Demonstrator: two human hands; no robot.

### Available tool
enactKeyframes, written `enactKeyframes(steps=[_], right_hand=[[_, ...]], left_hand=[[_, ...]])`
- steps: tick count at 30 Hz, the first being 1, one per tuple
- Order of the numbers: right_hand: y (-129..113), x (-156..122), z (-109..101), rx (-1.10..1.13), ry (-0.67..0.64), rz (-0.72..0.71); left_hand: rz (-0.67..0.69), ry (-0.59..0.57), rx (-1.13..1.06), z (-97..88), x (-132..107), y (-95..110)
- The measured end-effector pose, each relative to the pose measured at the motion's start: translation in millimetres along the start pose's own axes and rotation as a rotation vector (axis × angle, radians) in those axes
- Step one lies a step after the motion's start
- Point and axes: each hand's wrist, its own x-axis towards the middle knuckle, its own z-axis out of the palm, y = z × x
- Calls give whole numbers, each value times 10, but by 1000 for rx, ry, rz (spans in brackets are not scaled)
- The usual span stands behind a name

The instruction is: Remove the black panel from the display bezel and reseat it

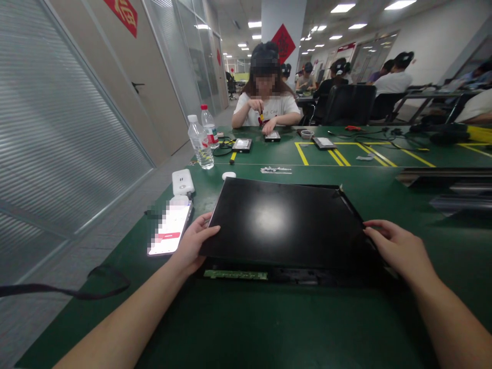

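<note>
A black LCD screen panel [284, 220] with a bright reflection lies tilted over a shallow black frame [351, 202], its left side raised. My left hand [196, 238] is closed on the panel's left edge, thumb on top and fingers underneath. At the right edge, my right hand [400, 248] pinches the frame's side where it meets the panel; some of its fingertips are hidden. Below the panel's near edge, a narrow green circuit board [235, 275] shows along the frame.
A lit phone [171, 228] and a white power bank [182, 183] lie to the left, near two water bottles [200, 143]. Across the green table [269, 328], a co-worker [267, 102] handles a hard drive [272, 137] with a screwdriver. Metal strips [457, 202] lie at right.
</note>
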Motion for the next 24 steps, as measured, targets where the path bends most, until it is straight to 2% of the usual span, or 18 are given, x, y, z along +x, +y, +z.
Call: enactKeyframes(steps=[7, 12, 16, 18, 21, 24], right_hand=[[23, 76, -18, -73, -15, -12], [-168, 235, -66, -390, -142, -76], [-312, 252, -78, -531, -230, -32], [-328, 208, -83, -517, -218, -2], [-324, 129, -111, -371, -127, 68], [-344, 83, -152, -219, -140, 203]], left_hand=[[-14, -9, 16, -24, 31, -6], [-14, 21, 16, -25, 55, -25], [-9, 17, 3, -25, 68, -45], [-4, 8, 1, -27, 67, -55], [-4, -1, 0, -25, 60, -63], [-9, -10, -16, -14, 53, -54]])
